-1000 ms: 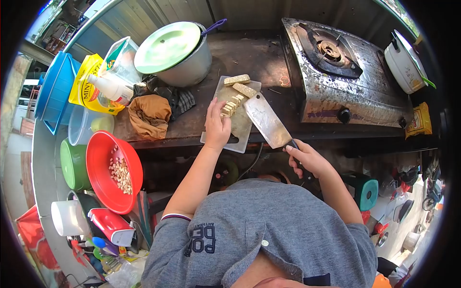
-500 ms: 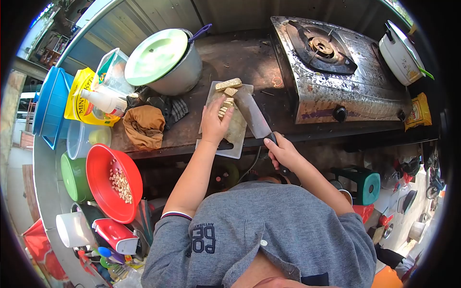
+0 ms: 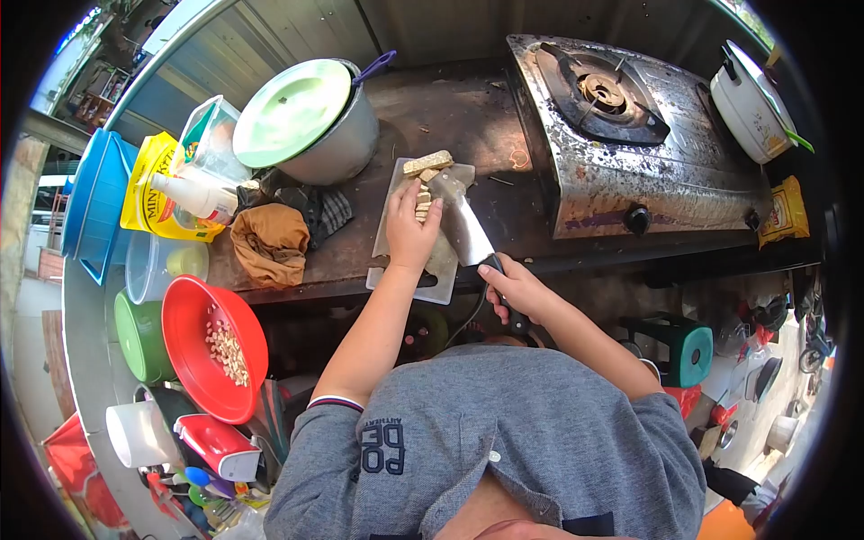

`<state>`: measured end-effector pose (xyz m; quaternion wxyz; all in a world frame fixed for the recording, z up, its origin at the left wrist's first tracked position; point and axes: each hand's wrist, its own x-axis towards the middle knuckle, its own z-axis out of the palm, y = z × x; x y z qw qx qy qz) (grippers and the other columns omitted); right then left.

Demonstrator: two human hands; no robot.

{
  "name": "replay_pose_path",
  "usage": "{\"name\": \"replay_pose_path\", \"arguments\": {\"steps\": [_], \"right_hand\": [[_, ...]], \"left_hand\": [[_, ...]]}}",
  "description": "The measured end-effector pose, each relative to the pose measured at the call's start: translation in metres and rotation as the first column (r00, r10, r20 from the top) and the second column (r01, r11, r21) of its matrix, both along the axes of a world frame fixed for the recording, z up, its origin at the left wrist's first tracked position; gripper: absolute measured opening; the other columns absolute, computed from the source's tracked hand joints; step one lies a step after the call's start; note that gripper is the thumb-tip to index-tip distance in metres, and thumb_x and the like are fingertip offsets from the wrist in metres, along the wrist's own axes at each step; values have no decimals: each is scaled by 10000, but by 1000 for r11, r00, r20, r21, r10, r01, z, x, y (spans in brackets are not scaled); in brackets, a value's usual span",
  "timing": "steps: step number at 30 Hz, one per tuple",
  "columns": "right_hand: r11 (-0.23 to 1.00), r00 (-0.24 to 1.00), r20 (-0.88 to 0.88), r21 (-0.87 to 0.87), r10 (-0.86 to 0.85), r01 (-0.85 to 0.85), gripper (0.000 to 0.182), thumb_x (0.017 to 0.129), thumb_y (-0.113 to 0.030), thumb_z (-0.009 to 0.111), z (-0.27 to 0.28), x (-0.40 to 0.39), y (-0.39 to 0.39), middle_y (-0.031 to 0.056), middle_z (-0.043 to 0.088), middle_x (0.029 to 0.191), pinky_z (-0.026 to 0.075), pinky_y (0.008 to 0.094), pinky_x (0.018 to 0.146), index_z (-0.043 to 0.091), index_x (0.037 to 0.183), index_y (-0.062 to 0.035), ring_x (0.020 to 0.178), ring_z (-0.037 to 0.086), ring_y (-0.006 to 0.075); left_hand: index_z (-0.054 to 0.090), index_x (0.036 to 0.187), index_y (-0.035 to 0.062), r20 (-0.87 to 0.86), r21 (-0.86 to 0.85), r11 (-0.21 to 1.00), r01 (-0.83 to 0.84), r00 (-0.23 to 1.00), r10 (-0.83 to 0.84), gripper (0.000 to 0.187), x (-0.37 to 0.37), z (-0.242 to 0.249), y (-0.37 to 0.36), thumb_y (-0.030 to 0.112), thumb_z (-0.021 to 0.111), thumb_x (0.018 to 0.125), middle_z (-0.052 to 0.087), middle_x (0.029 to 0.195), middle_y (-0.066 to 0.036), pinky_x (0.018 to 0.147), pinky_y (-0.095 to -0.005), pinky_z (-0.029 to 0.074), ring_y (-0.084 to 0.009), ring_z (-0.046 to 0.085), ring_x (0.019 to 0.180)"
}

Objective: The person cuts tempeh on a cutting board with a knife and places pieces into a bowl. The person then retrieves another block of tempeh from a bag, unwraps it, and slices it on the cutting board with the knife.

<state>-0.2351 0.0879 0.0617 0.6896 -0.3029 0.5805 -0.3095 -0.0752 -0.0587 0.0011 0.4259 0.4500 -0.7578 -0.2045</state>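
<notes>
A worn whitish cutting board (image 3: 443,266) lies near the table's front edge, partly hidden by my hands. Across its far end rests a strip of tempeh (image 3: 428,163), with smaller cut pieces nearer me. My left hand (image 3: 411,232) bends its fingers over the tempeh pieces and holds them against the board. My right hand (image 3: 519,290) grips the black handle of a cleaver (image 3: 466,232). The wide blade slants across the board, its tip beside the pieces and just right of my left fingers.
A gas stove (image 3: 621,135) stands right, a lidded pot (image 3: 335,148) far left. A brown cloth (image 3: 270,243) lies left of the board. The red bowl (image 3: 193,328) at lower left holds small cut pieces. A yellow bag (image 3: 148,189) stands behind.
The cleaver's blade and my right hand have shifted left, bringing the blade closer to my left fingers. My left hand has moved slightly right over the tempeh.
</notes>
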Motion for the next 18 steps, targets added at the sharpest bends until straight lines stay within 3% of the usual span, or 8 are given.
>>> {"name": "replay_pose_path", "arguments": {"steps": [3, 5, 8, 10, 18], "right_hand": [[999, 994, 106, -23, -28, 30, 286, 991, -305, 475, -6, 12, 1, 19, 480, 667, 438, 274, 405, 411, 1113, -55, 459, 474, 91], [999, 989, 148, -17, -30, 33, 283, 994, -309, 469, -9, 16, 1, 19, 479, 668, 436, 273, 405, 410, 1108, -57, 459, 471, 91], [999, 974, 223, 16, -41, 38, 279, 998, -325, 456, -8, 25, 0, 18, 472, 675, 426, 271, 405, 408, 1093, -67, 453, 454, 87], [996, 949, 304, 46, -87, 77, 311, 990, -328, 474, -13, 30, -3, 15, 477, 665, 418, 263, 396, 410, 1142, -64, 443, 453, 87], [999, 959, 283, -21, -25, 33, 296, 994, -334, 468, 2, 33, -3, 19, 461, 679, 414, 248, 402, 432, 1131, -73, 443, 435, 75]], "left_hand": [[590, 1181, -1, -31, 38, 998, -54, 998, 55, 445, -4, -1, 1, 266, 678, 837, 540, 1163, -184, 904, -398, 462, -335, 559, 1067], [600, 1168, 0, -145, 130, 990, -59, 986, 78, 405, -7, 3, 0, 203, 676, 826, 546, 1133, -168, 909, -387, 460, -320, 564, 1042], [613, 1145, -2, -96, 14, 994, -104, 990, 105, 367, -10, -4, -5, 143, 670, 812, 551, 1137, -162, 909, -373, 461, -303, 565, 1043], [621, 1132, -2, -137, 41, 992, -117, 983, 121, 352, -11, -3, -5, 127, 666, 808, 554, 1137, -158, 907, -367, 462, -297, 566, 1045], [643, 1094, 2, -240, 90, 981, -174, 952, 191, 304, -10, 9, -3, 85, 661, 803, 563, 1136, -140, 911, -358, 462, -281, 571, 1047]]}}
